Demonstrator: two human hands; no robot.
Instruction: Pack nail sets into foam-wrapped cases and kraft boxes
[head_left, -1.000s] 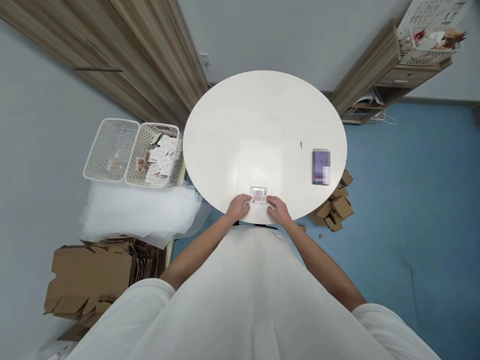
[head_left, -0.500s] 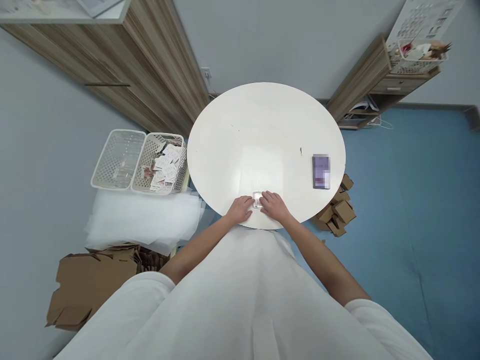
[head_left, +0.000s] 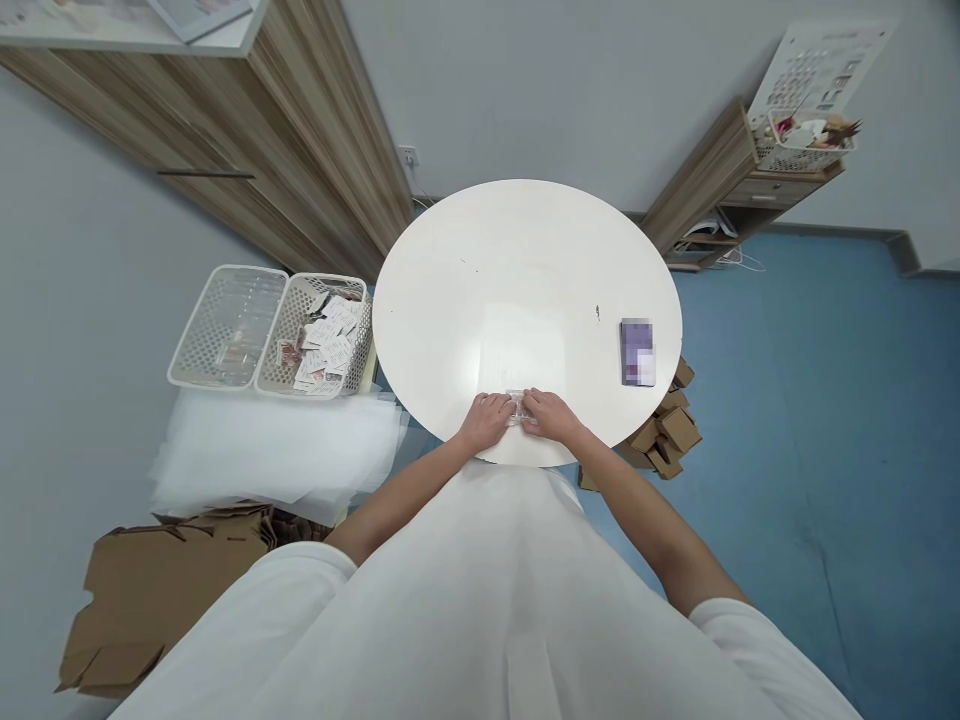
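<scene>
A small clear plastic case [head_left: 515, 408] lies at the near edge of the round white table [head_left: 525, 250]. My left hand [head_left: 486, 420] grips its left side with bent fingers. On the other side my right hand [head_left: 549, 414] has its fingers closed over the right edge. Parts of the case are hidden under the fingertips, and its contents are too small to make out.
A purple box [head_left: 637, 352], partly blurred, lies at the table's right. Left of the table stand a white basket of printed cards [head_left: 322, 345] and another of clear plastic pieces [head_left: 229, 325]. Plastic sheets [head_left: 277, 440], flattened cardboard [head_left: 165, 590] and small cartons [head_left: 679, 430] surround it.
My left hand has moved right, onto the case, and its fingers now reach farther over it. The whole view has shifted slightly with the head.
</scene>
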